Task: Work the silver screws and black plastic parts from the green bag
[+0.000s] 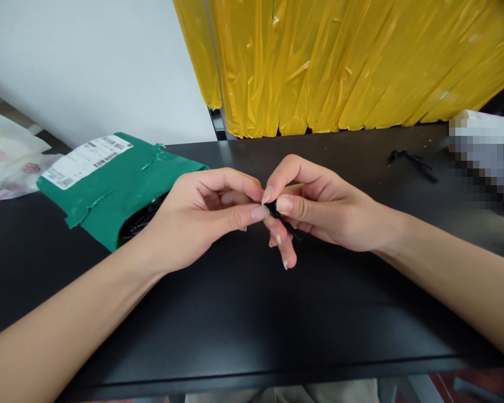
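My left hand and my right hand meet above the middle of a black table. Both pinch a small black item between thumb and fingertips; it is mostly hidden by the fingers, with a thin black end poking down below my right fingers. A torn green mailer bag with a white shipping label lies just left of my left hand, with shiny black contents showing at its open end.
Another small black piece lies on the table at the far right. A blurred-out object sits at the right edge. Yellow plastic sheeting hangs behind the table, next to a white wall. A white plastic bag lies at far left.
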Demonstrator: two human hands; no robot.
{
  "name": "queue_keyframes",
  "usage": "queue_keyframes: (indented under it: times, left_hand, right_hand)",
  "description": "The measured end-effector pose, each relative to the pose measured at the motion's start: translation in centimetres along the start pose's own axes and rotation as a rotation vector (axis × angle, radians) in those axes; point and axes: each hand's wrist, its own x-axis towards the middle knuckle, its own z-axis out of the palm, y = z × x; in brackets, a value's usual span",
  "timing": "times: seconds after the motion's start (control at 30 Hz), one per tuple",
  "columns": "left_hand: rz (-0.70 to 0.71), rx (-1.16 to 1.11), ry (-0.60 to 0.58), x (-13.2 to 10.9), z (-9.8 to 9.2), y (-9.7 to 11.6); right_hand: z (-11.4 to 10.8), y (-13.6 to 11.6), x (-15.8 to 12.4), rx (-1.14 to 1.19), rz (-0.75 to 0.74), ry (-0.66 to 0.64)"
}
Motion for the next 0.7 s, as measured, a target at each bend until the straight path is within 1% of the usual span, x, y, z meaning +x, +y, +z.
queue_keyframes:
  times: [0.1, 0.23, 0.37, 0.47, 0.6, 0.7]
  left_hand:
    - [-0.015, 0.005, -0.030, 0.0, 0.0, 0.2]
    - [-0.008, 0.059, -0.027, 0.0, 0.0, 0.4]
    - [0.034, 0.062, 0.024, 0.1, -0.2, 0.0]
    - [0.058, 0.041, 0.031, 0.2, -0.1, -0.4]
    - [0.118, 0.109, 0.054, 0.3, 0.5, 0.0]
    - [0.154, 0.075, 0.040, 0.2, 0.9, 0.4]
  right_hand:
    - [0.0, -0.1, 0.0, 0.007, -0.002, -0.008]
    - [-0.2, -0.1, 0.1, 0.000, -0.001, -0.006]
    - [-0.2, -0.1, 0.2, 0.016, -0.023, -0.002]
    - [-0.1, 0.0, 0.1, 0.016, -0.026, -0.001]
    - [-0.1, 0.0, 0.0, 0.004, -0.025, 0.002]
    - [-0.2, 0.0, 0.0, 0.005, -0.013, 0.001]
